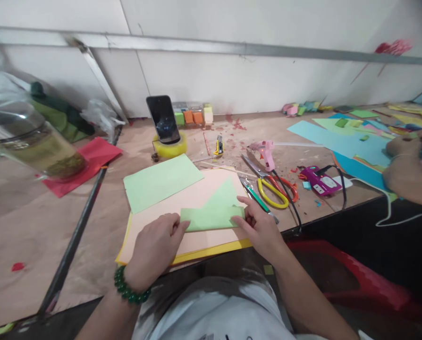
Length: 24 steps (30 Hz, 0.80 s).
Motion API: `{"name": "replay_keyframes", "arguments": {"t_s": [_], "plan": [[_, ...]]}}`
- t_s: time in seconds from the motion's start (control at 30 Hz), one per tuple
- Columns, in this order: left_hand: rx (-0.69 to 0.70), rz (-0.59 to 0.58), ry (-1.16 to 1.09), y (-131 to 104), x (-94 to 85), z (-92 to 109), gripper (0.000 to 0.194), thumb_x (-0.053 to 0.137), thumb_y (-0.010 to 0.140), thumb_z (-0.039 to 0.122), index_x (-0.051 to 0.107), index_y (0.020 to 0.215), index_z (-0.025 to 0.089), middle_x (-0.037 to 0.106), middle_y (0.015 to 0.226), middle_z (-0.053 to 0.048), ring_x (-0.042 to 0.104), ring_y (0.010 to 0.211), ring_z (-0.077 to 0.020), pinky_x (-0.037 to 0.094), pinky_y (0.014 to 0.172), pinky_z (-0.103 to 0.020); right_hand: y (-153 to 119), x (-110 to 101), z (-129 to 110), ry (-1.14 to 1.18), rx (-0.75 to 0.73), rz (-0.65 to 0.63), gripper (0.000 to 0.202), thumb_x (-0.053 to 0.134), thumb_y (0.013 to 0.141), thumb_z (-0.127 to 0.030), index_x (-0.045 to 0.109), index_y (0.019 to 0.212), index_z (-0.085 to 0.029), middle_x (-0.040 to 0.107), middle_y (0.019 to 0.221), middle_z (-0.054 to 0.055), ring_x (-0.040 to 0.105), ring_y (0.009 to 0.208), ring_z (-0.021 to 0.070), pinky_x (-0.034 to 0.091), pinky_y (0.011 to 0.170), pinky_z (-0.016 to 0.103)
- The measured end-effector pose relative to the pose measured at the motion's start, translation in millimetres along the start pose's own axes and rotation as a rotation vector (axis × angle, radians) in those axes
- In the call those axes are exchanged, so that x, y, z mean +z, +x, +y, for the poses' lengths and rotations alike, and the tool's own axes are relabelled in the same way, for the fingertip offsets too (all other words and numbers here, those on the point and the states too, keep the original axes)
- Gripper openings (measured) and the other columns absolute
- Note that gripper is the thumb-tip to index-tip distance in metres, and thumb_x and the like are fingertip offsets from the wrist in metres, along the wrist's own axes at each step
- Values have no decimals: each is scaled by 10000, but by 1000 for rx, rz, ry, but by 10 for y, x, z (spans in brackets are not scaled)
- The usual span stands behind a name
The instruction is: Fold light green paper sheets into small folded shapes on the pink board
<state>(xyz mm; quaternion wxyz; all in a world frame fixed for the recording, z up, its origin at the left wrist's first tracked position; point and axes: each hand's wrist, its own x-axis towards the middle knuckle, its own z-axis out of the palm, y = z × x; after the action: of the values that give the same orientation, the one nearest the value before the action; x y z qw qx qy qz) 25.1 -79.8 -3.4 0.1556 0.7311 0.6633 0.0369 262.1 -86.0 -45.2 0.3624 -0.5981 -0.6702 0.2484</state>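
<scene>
A folded piece of light green paper lies on a stack of pale pink and yellow sheets, with a triangular part pointing away from me. My left hand pinches its left end between thumb and curled fingers. At the right end, my right hand grips the paper, thumb on top and forefinger reaching forward. The fingers under the paper are partly hidden. Behind it, a flat light green sheet rests on the stack's upper left. A green-handled tool lies beside my right hand.
Yellow-handled scissors, a pink glue gun and a purple power strip are to the right. A phone leans on a yellow tape roll. A large jar stands left. Another person's hand is at far right.
</scene>
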Motion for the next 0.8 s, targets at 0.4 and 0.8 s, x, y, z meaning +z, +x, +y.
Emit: {"name": "replay_keyframes", "arguments": {"t_s": [0.4, 0.8], "plan": [[-5, -9, 112, -2, -12, 34, 286, 417, 938, 308, 482, 677, 210, 594, 699, -28, 562, 655, -207, 290, 586, -290, -8, 28, 9, -57, -50, 38, 356, 518, 871, -309, 545, 1193, -159, 521, 650, -30, 492, 538, 143, 411, 527, 251], [-12, -17, 215, 7, 19, 57, 283, 397, 947, 335, 543, 742, 204, 624, 750, -46, 612, 716, -239, 320, 585, -296, -23, 48, -3, -200, -125, 58, 328, 489, 880, -262, 547, 1182, -145, 541, 681, -8, 520, 572, 152, 435, 561, 253]]}}
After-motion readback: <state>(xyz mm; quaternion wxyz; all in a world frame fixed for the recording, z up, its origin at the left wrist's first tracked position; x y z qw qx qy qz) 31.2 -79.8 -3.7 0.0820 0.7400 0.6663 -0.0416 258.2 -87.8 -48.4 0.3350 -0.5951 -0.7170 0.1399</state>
